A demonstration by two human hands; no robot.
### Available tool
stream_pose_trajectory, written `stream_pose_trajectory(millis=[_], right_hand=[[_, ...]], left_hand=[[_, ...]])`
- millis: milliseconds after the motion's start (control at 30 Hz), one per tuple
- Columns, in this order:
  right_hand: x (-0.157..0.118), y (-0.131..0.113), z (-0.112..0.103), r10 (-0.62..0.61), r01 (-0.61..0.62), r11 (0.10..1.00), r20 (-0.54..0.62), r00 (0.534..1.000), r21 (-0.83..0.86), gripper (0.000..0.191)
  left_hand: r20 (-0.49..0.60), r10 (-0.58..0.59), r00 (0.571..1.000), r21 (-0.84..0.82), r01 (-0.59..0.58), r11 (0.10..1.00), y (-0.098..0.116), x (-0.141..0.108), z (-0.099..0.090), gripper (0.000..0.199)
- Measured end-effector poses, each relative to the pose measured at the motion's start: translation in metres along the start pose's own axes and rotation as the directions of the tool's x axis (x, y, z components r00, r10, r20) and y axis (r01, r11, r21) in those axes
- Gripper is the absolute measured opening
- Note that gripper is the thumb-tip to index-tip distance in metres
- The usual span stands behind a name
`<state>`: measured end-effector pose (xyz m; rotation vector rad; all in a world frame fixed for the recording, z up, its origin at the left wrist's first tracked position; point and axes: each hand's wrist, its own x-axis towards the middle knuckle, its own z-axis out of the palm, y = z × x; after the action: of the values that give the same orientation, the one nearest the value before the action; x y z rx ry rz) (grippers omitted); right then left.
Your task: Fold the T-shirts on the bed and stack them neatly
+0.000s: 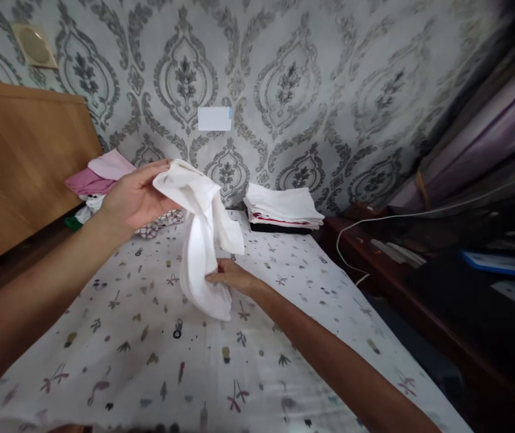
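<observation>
A white cloth garment hangs crumpled between my hands above the bed; its exact kind does not show. My left hand grips its upper end, fingertips partly hidden behind the fabric. Lower down, my right hand pinches the hanging part between thumb and fingers. Behind the garment, to the right, a stack of folded clothes lies on the bed with white pieces on top, a red edge in the middle and black at the bottom.
A patterned white sheet covers the surface below. Loose clothes, pink, white and green, are heaped at the back left beside a wooden panel. On the right stands dark furniture with a white cable across it. Patterned wallpaper rises behind.
</observation>
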<state>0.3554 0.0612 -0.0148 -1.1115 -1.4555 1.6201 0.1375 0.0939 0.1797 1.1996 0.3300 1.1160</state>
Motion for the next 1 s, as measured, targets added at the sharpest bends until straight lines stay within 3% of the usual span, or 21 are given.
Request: stream_pose_trajectory(millis=[100,200,233,300,367,400,433,467,533,567,633,667,700,800,833,867,900,1000], right_hand=[[-0.002,0.001,-0.001,-0.003,0.002,1.000,-0.032,0.999,-0.025,0.050],[-0.019,-0.023,-0.024,-0.141,0.086,0.961,-0.201,0.969,-0.262,0.033],[-0.027,-0.036,-0.032,-0.234,0.106,0.912,-0.292,0.927,-0.396,0.028],[-0.046,-0.064,-0.047,-0.481,0.088,0.741,-0.434,0.762,-0.666,0.019],[-0.068,-0.082,-0.053,-0.697,0.014,0.520,-0.415,0.584,-0.854,0.007],[-0.080,-0.084,-0.052,-0.765,-0.022,0.410,-0.356,0.537,-0.912,0.008],[-0.092,-0.081,-0.051,-0.802,-0.047,0.305,-0.283,0.526,-0.951,0.014],[-0.104,-0.072,-0.048,-0.808,-0.056,0.210,-0.206,0.552,-0.976,0.018],[-0.128,-0.041,-0.041,-0.733,-0.019,0.079,-0.070,0.677,-0.997,0.023],[-0.140,-0.022,-0.038,-0.655,0.028,0.051,-0.012,0.755,-0.998,0.023],[-0.162,0.014,-0.034,-0.493,0.117,0.082,0.062,0.868,-0.990,0.019],[-0.170,0.028,-0.033,-0.439,0.136,0.125,0.068,0.896,-0.983,0.018],[-0.177,0.038,-0.034,-0.411,0.133,0.175,0.051,0.910,-0.976,0.017],[-0.178,0.045,-0.036,-0.428,0.038,0.308,-0.103,0.898,-0.951,0.020],[-0.173,0.043,-0.037,-0.437,0.008,0.337,-0.149,0.887,-0.941,0.022],[-0.165,0.039,-0.038,-0.441,-0.021,0.353,-0.186,0.878,-0.935,0.025],[-0.156,0.035,-0.038,-0.437,-0.045,0.350,-0.206,0.875,-0.935,0.028],[-0.127,0.029,-0.039,-0.392,-0.090,0.239,-0.181,0.902,-0.967,0.029]], left_hand=[[0.003,0.026,1.000,0.028,-0.027,0.999,0.012,-0.007,-0.005,0.022],[-0.092,0.073,0.993,0.065,-0.068,0.996,0.023,-0.015,-0.020,0.025],[-0.134,0.089,0.987,0.077,-0.080,0.994,0.026,-0.018,-0.027,0.025],[-0.210,0.096,0.973,0.103,-0.076,0.992,0.028,-0.028,-0.039,0.020],[-0.256,0.047,0.966,0.144,-0.010,0.990,0.023,-0.045,-0.053,0.013],[-0.273,-0.004,0.962,0.172,0.053,0.984,0.018,-0.056,-0.061,0.015],[-0.294,-0.080,0.953,0.207,0.145,0.967,0.011,-0.068,-0.069,0.020],[-0.314,-0.184,0.931,0.257,0.270,0.928,0.001,-0.082,-0.078,0.026],[-0.353,-0.439,0.826,0.394,0.557,0.731,-0.020,-0.110,-0.098,0.032],[-0.361,-0.552,0.752,0.477,0.657,0.584,-0.030,-0.122,-0.107,0.032],[-0.368,-0.680,0.634,0.647,0.700,0.302,-0.049,-0.141,-0.120,0.029],[-0.363,-0.693,0.623,0.724,0.657,0.211,-0.055,-0.147,-0.122,0.030],[-0.348,-0.673,0.653,0.794,0.587,0.159,-0.061,-0.149,-0.120,0.031],[-0.183,-0.517,0.836,0.954,0.279,0.112,-0.073,-0.145,-0.097,0.030],[-0.085,-0.478,0.874,0.981,0.157,0.114,-0.079,-0.143,-0.085,0.028],[0.033,-0.462,0.886,0.993,0.025,0.119,-0.085,-0.141,-0.072,0.026],[0.154,-0.472,0.868,0.987,-0.109,0.121,-0.094,-0.141,-0.060,0.023],[0.428,-0.529,0.733,0.885,-0.459,0.079,-0.122,-0.143,-0.032,0.019]])
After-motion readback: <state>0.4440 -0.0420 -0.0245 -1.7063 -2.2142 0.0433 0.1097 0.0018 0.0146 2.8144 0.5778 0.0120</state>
